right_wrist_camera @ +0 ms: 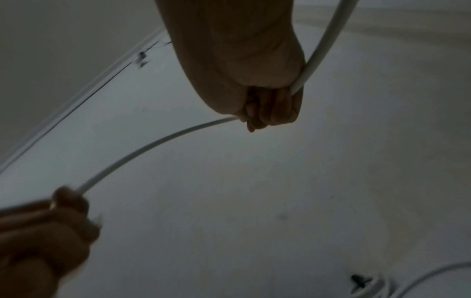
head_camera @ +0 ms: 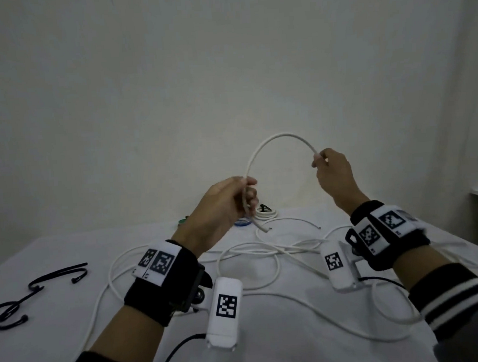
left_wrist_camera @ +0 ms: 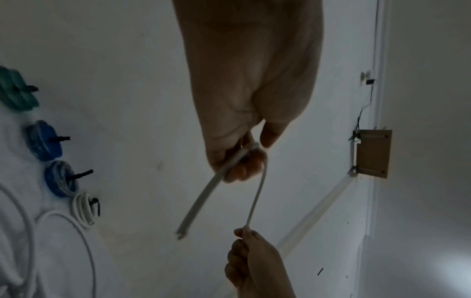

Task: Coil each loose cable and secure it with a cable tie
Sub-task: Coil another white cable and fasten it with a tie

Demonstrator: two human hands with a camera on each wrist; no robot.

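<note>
A white cable [head_camera: 277, 139] arches between my hands, above the table [head_camera: 58, 317]. My left hand [head_camera: 228, 201] grips it near its cut end, which hangs just below my fist; my right hand [head_camera: 334, 172] pinches it further along. My wristbands [head_camera: 386, 227] carry square coded tags; their tiny print I cannot read.

A white cloth-covered table [head_camera: 59, 331] carried loose white cables [head_camera: 266, 287], black cable ties [head_camera: 56, 276] at its left, and tied green [left_wrist_camera: 15, 90], blue [left_wrist_camera: 44, 141] and white [left_wrist_camera: 82, 209] coils along its far edge
</note>
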